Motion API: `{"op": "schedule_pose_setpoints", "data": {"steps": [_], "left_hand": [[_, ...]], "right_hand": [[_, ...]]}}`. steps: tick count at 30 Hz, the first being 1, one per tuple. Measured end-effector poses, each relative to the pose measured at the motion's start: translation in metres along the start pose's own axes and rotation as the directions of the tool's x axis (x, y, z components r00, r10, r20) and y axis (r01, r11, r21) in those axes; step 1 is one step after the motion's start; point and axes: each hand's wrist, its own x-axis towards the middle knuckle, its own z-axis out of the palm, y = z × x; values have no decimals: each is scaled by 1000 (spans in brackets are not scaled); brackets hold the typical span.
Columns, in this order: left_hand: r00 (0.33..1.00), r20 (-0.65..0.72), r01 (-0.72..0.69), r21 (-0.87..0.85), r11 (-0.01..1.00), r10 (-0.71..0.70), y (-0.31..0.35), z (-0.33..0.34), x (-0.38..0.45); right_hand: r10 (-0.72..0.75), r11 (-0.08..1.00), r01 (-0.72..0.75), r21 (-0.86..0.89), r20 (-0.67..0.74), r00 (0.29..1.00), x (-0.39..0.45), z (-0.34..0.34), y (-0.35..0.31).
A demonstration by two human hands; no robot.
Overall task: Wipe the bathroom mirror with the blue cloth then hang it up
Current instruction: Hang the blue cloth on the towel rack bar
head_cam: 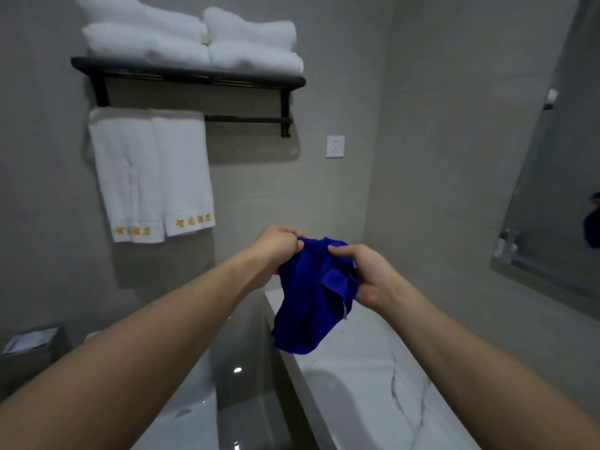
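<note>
Blue cloth [311, 297] hangs bunched between both hands in front of the chest, over the near edge of the marble tabletop [363, 362]. The left hand [276, 251] pinches its top edge at ten o'clock of the bundle, fingers [293, 237] clenched on the fabric; the right hand [367, 274] grips at two o'clock, thumb across the front, fingers [341, 250] closed on a fold. Most of the cloth sags below both grips toward six o'clock.

With the person facing the rail [246, 119], this looks like the hanging step. To do it well, I'd say draw the hands apart until the top edge runs straight, then lift to the bare stretch of rail at eleven o'clock, right of the white towels [152, 170], and drape it evenly. The mirror [558, 177] stands at three o'clock.
</note>
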Motion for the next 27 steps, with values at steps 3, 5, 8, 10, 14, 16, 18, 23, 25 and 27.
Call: {"op": "schedule_pose_setpoints", "data": {"steps": [3, 5, 8, 10, 14, 16, 18, 23, 25, 27], "left_hand": [[1000, 9, -6, 83, 997, 6, -5, -20, 15], [1000, 19, 1, 136, 991, -4, -7, -31, 25], [999, 55, -13, 170, 985, 4, -9, -40, 33], [994, 111, -19, 180, 983, -1, -10, -48, 38], [997, 77, -43, 316, 948, 19, -13, -55, 51], [994, -54, -66, 397, 915, 95, -12, -53, 62], [979, -143, -71, 420, 905, 143, -10, -53, 75], [988, -122, -48, 328, 943, 92, -2, -57, 102], [994, -89, -41, 265, 963, 67, 2, -58, 111], [995, -90, -27, 199, 980, 46, 6, -63, 121]], "right_hand": [[13, 995, -15, -99, -18, 1000, 15, 11, 1], [5, 995, -8, -96, -41, 999, 28, 21, 0], [-9, 1000, 8, -21, -58, 998, 47, 36, -1], [1, 998, -1, 63, -4, 1000, 58, 42, -4], [32, 996, -47, 71, 209, 977, 78, 44, -9], [6, 1000, -4, -6, 299, 954, 93, 45, -10], [-55, 988, 94, -121, 289, 956, 109, 46, -12], [-246, 855, 303, -421, 185, 951, 151, 41, -28], [-222, 787, 328, -523, 256, 941, 163, 39, -37], [-179, 725, 348, -594, 325, 929, 175, 36, -47]]}}
